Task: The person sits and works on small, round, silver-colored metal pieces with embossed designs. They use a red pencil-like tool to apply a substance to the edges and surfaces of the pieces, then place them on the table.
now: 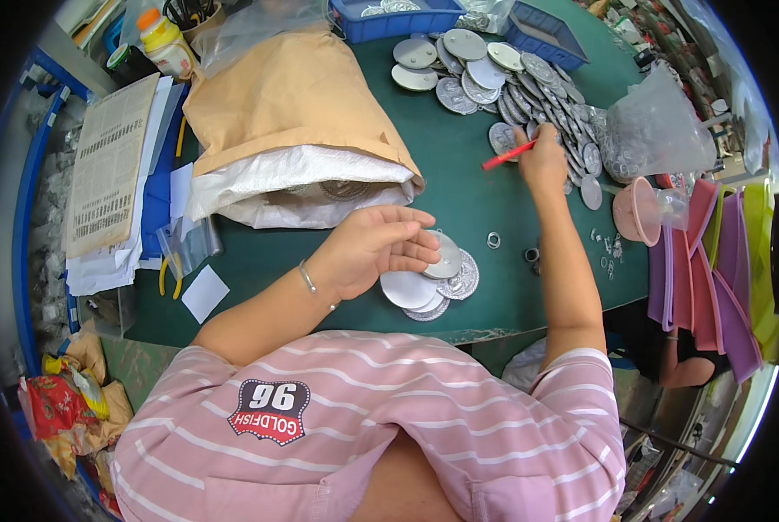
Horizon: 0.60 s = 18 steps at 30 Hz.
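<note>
My left hand [376, 248] rests on a small stack of silver metal discs [437, 277] near the front edge of the green table [459, 174], fingers curled over the top disc. My right hand [541, 158] reaches farther out and grips a red pen [508, 155], its tip pointing left, beside a long spread of overlapping silver discs [528, 91]. A thin bracelet sits on my left wrist. A small metal ring [493, 239] lies between the two hands.
A large tan paper sack with white lining [298, 130] lies open at the left. Blue bins [389, 17] stand at the back. A clear plastic bag [655, 130], pink cup [637, 210] and purple sheets [711, 270] sit at right. Papers [111, 165] lie far left.
</note>
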Tool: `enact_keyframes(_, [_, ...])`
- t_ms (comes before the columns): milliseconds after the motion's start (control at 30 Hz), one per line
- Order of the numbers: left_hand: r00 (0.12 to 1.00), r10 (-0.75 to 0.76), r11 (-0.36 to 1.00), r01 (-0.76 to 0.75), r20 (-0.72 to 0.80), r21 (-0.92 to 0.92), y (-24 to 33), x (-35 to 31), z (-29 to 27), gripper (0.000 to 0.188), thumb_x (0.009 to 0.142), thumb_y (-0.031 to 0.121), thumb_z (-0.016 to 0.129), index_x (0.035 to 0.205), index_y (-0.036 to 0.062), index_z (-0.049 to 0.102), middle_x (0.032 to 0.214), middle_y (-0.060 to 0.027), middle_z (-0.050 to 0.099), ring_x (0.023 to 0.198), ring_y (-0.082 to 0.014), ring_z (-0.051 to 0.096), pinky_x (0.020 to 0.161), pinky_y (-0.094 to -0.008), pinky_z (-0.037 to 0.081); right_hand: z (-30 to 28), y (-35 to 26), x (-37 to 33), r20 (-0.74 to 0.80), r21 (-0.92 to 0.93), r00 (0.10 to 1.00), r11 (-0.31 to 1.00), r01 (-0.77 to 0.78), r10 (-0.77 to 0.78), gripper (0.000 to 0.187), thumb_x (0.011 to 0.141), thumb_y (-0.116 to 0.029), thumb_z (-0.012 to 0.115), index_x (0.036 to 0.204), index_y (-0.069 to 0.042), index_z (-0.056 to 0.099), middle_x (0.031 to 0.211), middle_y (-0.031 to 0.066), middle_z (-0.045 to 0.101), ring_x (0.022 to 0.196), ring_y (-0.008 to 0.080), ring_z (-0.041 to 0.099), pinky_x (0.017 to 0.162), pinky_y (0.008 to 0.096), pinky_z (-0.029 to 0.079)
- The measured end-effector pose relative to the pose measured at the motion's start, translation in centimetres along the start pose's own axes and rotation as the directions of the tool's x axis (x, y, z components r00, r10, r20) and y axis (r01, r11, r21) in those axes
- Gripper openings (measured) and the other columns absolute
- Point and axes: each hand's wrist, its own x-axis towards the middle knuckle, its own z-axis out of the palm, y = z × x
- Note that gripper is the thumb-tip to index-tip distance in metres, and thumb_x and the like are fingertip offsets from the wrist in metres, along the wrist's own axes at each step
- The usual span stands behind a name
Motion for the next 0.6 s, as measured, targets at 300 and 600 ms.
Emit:
enact_keyframes(300, [0.972, 0.229, 0.911, -0.193, -0.059, 0.365, -2.1, 0.5, -1.3, 0.028, 0.089, 0.010, 0.052, 0.114, -0.0011, 0.052, 0.108, -0.0136, 0.058, 0.102, -0.0214, 0.059, 0.086, -0.0290, 0.048, 3.3, -2.2, 1.1, 0.072, 0.073, 0.983, 0.982, -0.175, 0.170, 0.063, 0.058, -0.028, 0.083, 0.100, 0.001, 0.047, 0.093, 0.0183, 0.061, 0.093, 0.0350, 0.058, 0.079, 0.0463, 0.047])
enact_keyframes(600, [0.869, 0.284, 0.001, -0.422, 0.404, 0.907, -4.2, 0.5, -1.5, 0.049, 0.080, 0.011, 0.061, 0.126, -0.0003, 0.046, 0.132, -0.0199, 0.044, 0.124, -0.0329, 0.041, 0.101, -0.0359, 0.035, 1.7, -0.8, -1.5, 0.435, 0.876, 0.887, 0.157, -0.457, 0.153, 0.029, 0.073, 0.010, 0.064, 0.078, -0.007, 0.040, 0.076, 0.0098, 0.056, 0.061, 0.0175, 0.059, 0.048, 0.0263, 0.051])
